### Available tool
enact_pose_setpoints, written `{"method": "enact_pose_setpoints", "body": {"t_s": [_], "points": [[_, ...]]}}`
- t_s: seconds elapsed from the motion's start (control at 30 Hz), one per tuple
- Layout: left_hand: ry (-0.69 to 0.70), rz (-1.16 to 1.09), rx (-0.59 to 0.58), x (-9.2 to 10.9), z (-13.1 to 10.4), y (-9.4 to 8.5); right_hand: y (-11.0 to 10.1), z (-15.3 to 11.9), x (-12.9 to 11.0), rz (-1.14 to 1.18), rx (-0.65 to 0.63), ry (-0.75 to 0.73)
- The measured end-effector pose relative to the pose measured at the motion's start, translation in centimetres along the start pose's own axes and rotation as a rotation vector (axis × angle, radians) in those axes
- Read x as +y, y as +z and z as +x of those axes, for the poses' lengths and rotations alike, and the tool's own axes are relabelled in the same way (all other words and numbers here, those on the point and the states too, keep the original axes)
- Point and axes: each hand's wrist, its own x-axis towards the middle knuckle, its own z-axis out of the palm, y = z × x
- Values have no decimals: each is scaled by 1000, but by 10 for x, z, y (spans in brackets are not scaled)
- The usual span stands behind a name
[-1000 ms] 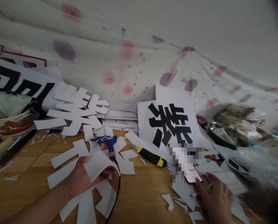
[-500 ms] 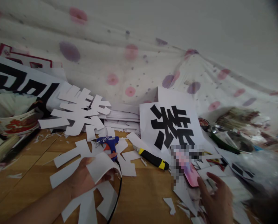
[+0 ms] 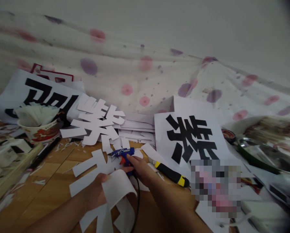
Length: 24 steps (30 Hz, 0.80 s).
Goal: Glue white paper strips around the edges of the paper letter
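My left hand [image 3: 97,191] is closed on a curved white strip [image 3: 117,186], pinched at its edge by the thumb; the other fingers are mostly behind it. My right hand [image 3: 142,171] has its fingers around the handle of a blue glue gun [image 3: 123,152] with an orange trigger. The gun's nozzle points left, and its black cord [image 3: 138,207] runs down toward me. Beneath both hands, a large white cut-out character [image 3: 83,168] lies on the wooden table [image 3: 54,174]. A black and yellow utility knife [image 3: 171,174] rests just right of the gun.
Another white cut-out [image 3: 96,126] leans on stacked sheets at the back. A paper bowl of glue sticks [image 3: 41,131] stands at left, near a tray [image 3: 16,174]. A printed sheet [image 3: 163,136] props up behind the knife. A metal bowl [image 3: 251,158] and a pixelated patch are at right.
My right hand has moved left from beside the pink phone to the glue gun and taken hold of its handle. My left hand still holds the strip. The view has shifted left and up.
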Motion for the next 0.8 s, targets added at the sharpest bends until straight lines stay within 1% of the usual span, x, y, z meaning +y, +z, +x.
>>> {"method": "enact_pose_setpoints", "body": {"t_s": [0.07, 0.1, 0.17, 0.27, 0.3, 0.33, 0.43, 0.53, 0.6, 0.63, 0.7, 0.8], "points": [[-12, 20, 16, 2, -2, -1, 7, 6, -2, 51, -78, 57], [-17, 33, 15, 3, -2, 0, 9, 7, -3, 76, -97, 75], [-13, 49, 3, 7, -3, 4, 8, 5, -6, 123, -90, 81], [33, -14, 14, 12, -2, 9, -5, -4, -14, 225, 14, -24], [56, -62, 42, 14, -1, 10, -11, -10, -17, 279, 85, -109], [75, -114, 79, 15, 1, 11, -18, -17, -20, 294, 110, -159], [100, -240, 213, 19, 7, 12, -34, -41, -22, 204, 56, -233], [136, -279, 353, 21, 11, 15, -39, -58, -13, 168, -14, -229], [173, -285, 420, 22, 11, 17, -39, -61, -3, 144, -69, -200], [189, -287, 442, 22, 11, 17, -38, -61, 2, 124, -75, -186], [211, -294, 483, 23, 10, 17, -38, -59, 12, 58, -39, -161], [227, -313, 529, 23, 7, 16, -40, -57, 23, -73, 53, -144]]}}
